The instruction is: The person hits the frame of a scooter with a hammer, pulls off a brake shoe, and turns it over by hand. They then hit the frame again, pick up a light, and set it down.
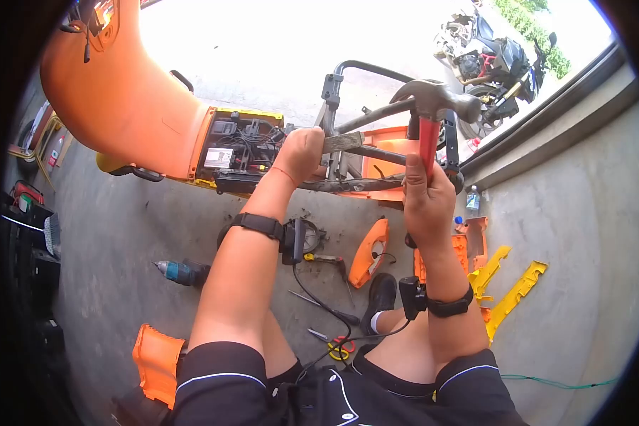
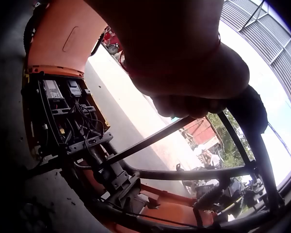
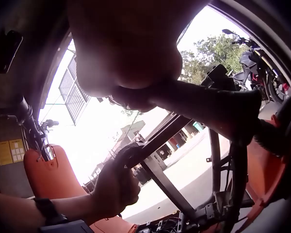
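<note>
The scooter frame (image 1: 376, 115), built of round, dark metal tubes with bolted brackets, serves as the reference. The left hand (image 1: 302, 153) is over the near-left end of the scooter frame, its grip clenched round a flat bar (image 1: 343, 143) with a straight-edged, rough, mottled grey end. The flat bar points right across the scooter frame; whether the two touch cannot be told. The right hand (image 1: 429, 202) is at the right part of the scooter frame, its grip wrapped round the handle of a claw hammer (image 1: 427, 142), thumb laid along the shaft. The claw hammer stands head up, over the scooter frame in the head view; its head is smooth grey metal with a curved claw and a round striking face, and its shaft is red. Left of the scooter frame: an open compartment (image 1: 241, 138) with looped black cables and box-shaped modules, then a broad, smooth, curved orange body panel (image 1: 121, 92). On the concrete floor (image 1: 106, 248), on the near side of the scooter frame: a teal and black power drill (image 1: 181, 272), a rounded orange cover (image 1: 369, 252), scissors (image 1: 341, 347) with red and yellow loops, and long yellow strips (image 1: 515, 295) with notched edges. Beyond the scooter frame, at right: a parked motorcycle (image 1: 500, 71).
</note>
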{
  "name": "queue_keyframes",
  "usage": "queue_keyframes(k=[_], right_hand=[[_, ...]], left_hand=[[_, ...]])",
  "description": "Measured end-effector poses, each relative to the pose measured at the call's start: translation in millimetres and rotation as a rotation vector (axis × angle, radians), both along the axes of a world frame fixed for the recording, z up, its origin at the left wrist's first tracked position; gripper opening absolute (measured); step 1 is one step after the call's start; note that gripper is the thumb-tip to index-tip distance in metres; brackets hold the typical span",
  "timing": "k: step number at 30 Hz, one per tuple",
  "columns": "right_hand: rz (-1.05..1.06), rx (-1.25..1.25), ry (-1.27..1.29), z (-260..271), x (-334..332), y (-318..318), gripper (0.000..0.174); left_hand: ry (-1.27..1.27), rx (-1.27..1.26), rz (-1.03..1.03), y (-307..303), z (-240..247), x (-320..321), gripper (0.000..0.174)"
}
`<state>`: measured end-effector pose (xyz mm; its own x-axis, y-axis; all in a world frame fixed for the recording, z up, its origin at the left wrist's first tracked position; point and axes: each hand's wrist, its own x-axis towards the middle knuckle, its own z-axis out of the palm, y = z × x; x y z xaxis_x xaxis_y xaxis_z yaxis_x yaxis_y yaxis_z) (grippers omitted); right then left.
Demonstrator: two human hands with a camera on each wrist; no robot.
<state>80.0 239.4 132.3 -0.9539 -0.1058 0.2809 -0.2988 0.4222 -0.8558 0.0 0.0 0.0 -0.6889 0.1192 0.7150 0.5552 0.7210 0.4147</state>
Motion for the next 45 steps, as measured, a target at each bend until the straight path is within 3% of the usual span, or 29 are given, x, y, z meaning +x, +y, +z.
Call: queue_keyframes(k=[2,3,6,11,13,14,15,18,21,22,24,28,29,31,33,35,37,39,41,42,45], right_hand=[[0.017,0.048,0.100,-6.5,0.4,-0.2,0.047],[0.071,0.159,-0.039,-34.0,10.5,-18.4,0.049],[0.021,0.185,-0.022,-27.9,0.0,-11.6,0.050],[-0.014,-0.177,-0.039,0.2,-0.3,-0.4,0.050],[0.001,0.126,0.048,-22.6,-3.0,-0.9,0.050],[0.042,0.275,-0.092,-37.1,-8.5,6.6,0.051],[0.034,0.275,-0.085,-30.1,-5.5,8.1,0.051],[-0.021,0.045,-0.028,3.2,1.6,2.1,0.049],[-0.007,-0.151,0.022,-4.8,1.6,3.7,0.048],[0.017,0.022,0.015,-16.8,-0.3,2.7,0.048],[0.040,0.238,-0.095,-30.2,-2.5,0.6,0.049],[-0.023,0.100,0.051,-2.8,5.9,0.5,0.052],[-0.003,-0.068,0.027,-0.6,7.0,-2.2,0.051],[-0.020,-0.072,0.123,-14.7,5.0,-6.2,0.051],[0.057,0.209,-0.056,-30.2,-1.1,-4.4,0.050],[0.015,0.220,-0.041,-26.1,-0.4,1.0,0.050],[-0.011,0.093,0.050,-1.5,6.8,-2.5,0.050],[-0.003,-0.115,0.009,1.0,5.3,-1.0,0.049],[-0.010,-0.021,0.122,-15.0,2.5,-6.2,0.049],[0.017,0.164,0.066,-24.3,-0.8,-8.7,0.050],[0.019,0.232,-0.091,-14.1,0.6,0.7,0.051]], left_hand=[[0.061,0.023,-0.003,4.2,9.8,5.4,0.012],[0.014,-0.064,-0.004,-24.1,6.2,23.2,0.012],[-0.106,0.007,-0.050,-25.0,12.9,11.5,0.015],[0.130,-0.022,0.005,-5.0,12.4,11.8,0.024],[0.110,-0.038,0.025,-2.8,7.8,8.2,0.023],[0.093,-0.070,0.047,-3.8,6.5,5.0,0.023],[0.100,-0.069,0.041,-2.1,4.8,2.8,0.023],[0.078,-0.010,-0.006,-2.9,3.4,2.5,0.020],[0.045,-0.018,-0.019,-0.4,13.7,9.2,0.014],[-0.152,0.029,-0.050,-1.8,15.1,10.3,0.018],[-0.062,-0.016,-0.022,-5.1,12.4,8.5,0.020],[0.050,-0.071,0.013,-5.4,5.2,2.7,0.024],[0.041,-0.067,0.019,-3.2,4.6,6.1,0.024],[0.117,-0.043,0.045,4.1,18.8,14.8,0.007],[0.075,-0.040,0.029,1.0,16.3,13.2,0.009],[-0.007,-0.019,0.014,-3.0,11.0,7.5,0.012],[-0.039,-0.045,0.025,-3.0,12.3,6.0,0.018],[0.029,-0.015,0.006,-0.1,17.8,11.8,0.011],[0.013,-0.041,0.001,-0.8,15.0,12.2,0.013],[0.010,-0.062,0.004,-2.7,14.1,10.5,0.016],[0.092,-0.083,0.027,-6.3,2.2,2.0,0.029]])
